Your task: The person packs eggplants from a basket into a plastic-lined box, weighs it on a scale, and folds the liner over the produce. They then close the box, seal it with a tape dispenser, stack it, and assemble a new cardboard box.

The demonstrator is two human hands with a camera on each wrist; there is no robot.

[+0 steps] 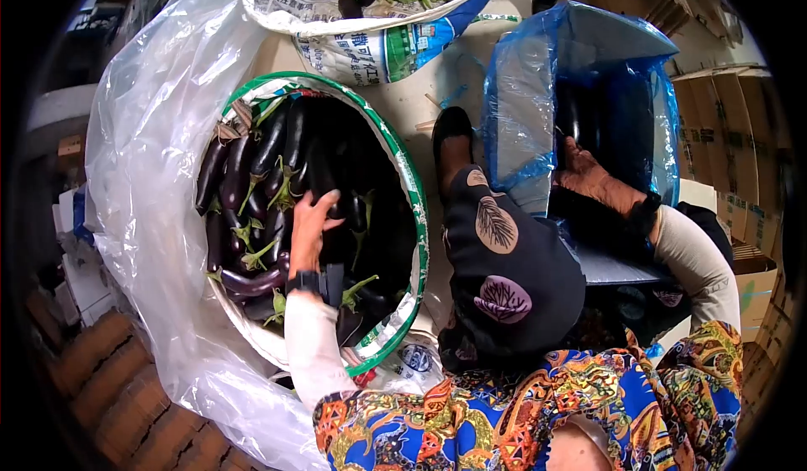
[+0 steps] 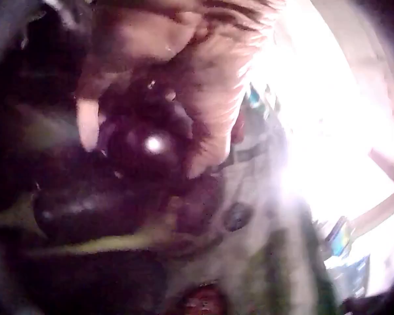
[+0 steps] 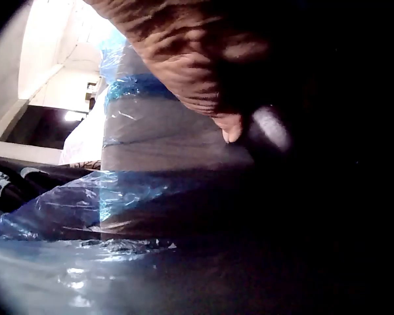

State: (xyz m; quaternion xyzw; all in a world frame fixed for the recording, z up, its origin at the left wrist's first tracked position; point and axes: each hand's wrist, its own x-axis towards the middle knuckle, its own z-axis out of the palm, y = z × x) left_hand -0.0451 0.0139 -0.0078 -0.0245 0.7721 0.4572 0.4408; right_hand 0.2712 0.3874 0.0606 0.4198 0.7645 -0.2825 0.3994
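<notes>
Nearest the wearer's body, below both hands, is one brightly patterned garment (image 1: 504, 412). The left hand (image 1: 311, 223), with one black wristband (image 1: 306, 283) behind it, grips one eggplant (image 2: 148, 141), thumb and fingers on opposite sides. Around and beneath this hand lie loose eggplants (image 1: 238, 164), well over ten, some with green stems; overlap and shadow prevent an exact count. All are inside one round, green-rimmed container (image 1: 417, 193).

To the right of the left hand, between container and box, is one foot in a black shoe (image 1: 455, 124). The right hand (image 1: 595, 182), with one black band (image 1: 645, 213) at the wrist, is inside one box lined with blue film (image 1: 519, 92). Its thumb touches a dark, glossy surface; the other fingers are in shadow, so whether it is closed cannot be told. Just beyond its fingertips are boxed eggplants (image 1: 572, 111), at least two.

Left of the left hand spreads one clear plastic sheet (image 1: 143, 143). Farthest beyond that hand stands one printed sack (image 1: 361, 57) holding at least three eggplants.
</notes>
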